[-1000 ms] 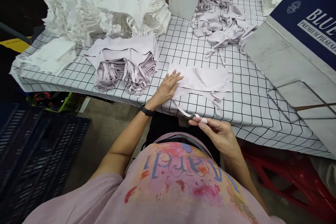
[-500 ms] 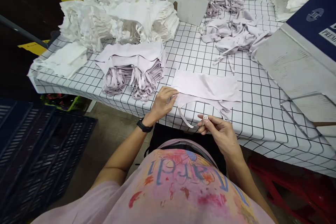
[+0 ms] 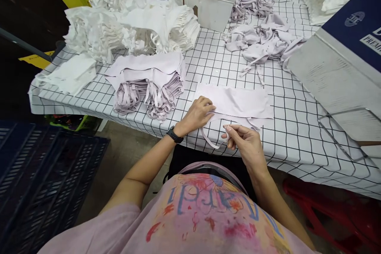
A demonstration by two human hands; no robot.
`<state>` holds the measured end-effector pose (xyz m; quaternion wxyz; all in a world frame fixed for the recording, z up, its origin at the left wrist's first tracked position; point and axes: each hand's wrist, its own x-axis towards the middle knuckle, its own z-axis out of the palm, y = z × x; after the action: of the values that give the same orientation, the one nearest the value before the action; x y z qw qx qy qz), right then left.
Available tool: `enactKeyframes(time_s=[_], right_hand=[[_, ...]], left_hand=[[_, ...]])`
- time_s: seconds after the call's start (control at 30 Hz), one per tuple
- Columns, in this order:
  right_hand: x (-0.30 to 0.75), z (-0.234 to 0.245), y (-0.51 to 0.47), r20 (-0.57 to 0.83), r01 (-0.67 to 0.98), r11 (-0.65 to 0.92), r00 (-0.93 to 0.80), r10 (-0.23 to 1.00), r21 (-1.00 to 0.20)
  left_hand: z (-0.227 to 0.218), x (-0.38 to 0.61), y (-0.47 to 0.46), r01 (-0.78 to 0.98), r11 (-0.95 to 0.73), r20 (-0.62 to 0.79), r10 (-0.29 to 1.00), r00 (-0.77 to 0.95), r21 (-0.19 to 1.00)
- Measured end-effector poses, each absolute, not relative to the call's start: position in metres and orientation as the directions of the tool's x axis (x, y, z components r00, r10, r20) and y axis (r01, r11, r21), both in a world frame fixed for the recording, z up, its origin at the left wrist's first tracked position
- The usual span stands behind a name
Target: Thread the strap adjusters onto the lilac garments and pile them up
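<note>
Garment (image 3: 244,101), seemingly half-done, lies right of the finished-looking stack (image 3: 154,62), left hand (image 3: 198,114) on it, grip unclear, right hand (image 3: 246,139) pinching its strap (image 3: 207,140), while the loose heap (image 3: 262,39) farther right of that stack looks undone.

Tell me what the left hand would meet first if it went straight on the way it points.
The left hand would meet the flat pale cloth first; it appears to rest on its left end already, though exact contact is hard to judge.
</note>
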<state>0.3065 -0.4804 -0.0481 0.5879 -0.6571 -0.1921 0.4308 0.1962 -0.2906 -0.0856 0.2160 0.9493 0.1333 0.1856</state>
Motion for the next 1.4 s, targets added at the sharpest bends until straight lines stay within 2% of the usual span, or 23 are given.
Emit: enactKeyframes(time_s=[0.27,0.43,0.53,0.67,0.87,1.03,1.27,1.4], right_hand=[[0.311,-0.055,-0.473,-0.328,-0.268,-0.203,0.6,0.73,-0.942],[0.313,-0.063,-0.459,-0.393,-0.411,-0.157,0.588,0.707,-0.898],[0.313,-0.065,-0.447,-0.452,-0.479,-0.171,0.569,0.687,-0.861],[0.314,-0.065,-0.435,-0.488,-0.545,-0.137,0.575,0.657,-0.827],[0.318,-0.066,-0.428,-0.473,-0.566,-0.067,0.611,0.635,-0.822],[0.318,-0.066,-0.427,-0.455,-0.537,-0.087,0.605,0.653,-0.839],[0.322,-0.068,-0.43,-0.38,-0.432,-0.114,0.602,0.702,-0.895],[0.325,-0.065,-0.428,-0.42,-0.451,-0.169,0.545,0.726,-0.876]], left_hand=[[-0.09,0.209,-0.279,0.169,-0.877,0.307,0.329,0.893,0.449],[-0.093,0.216,-0.273,0.151,-0.83,0.302,0.357,0.884,0.537],[-0.088,0.217,-0.275,0.115,-0.83,0.338,0.344,0.876,0.546],[-0.077,0.215,-0.284,0.065,-0.867,0.409,0.298,0.862,0.494],[-0.072,0.214,-0.295,0.058,-0.897,0.414,0.259,0.873,0.439],[-0.071,0.213,-0.299,0.047,-0.925,0.457,0.229,0.86,0.376],[-0.066,0.211,-0.304,0.039,-0.985,0.458,0.114,0.882,0.171],[-0.066,0.212,-0.305,0.023,-0.991,0.451,0.08,0.889,0.13]])
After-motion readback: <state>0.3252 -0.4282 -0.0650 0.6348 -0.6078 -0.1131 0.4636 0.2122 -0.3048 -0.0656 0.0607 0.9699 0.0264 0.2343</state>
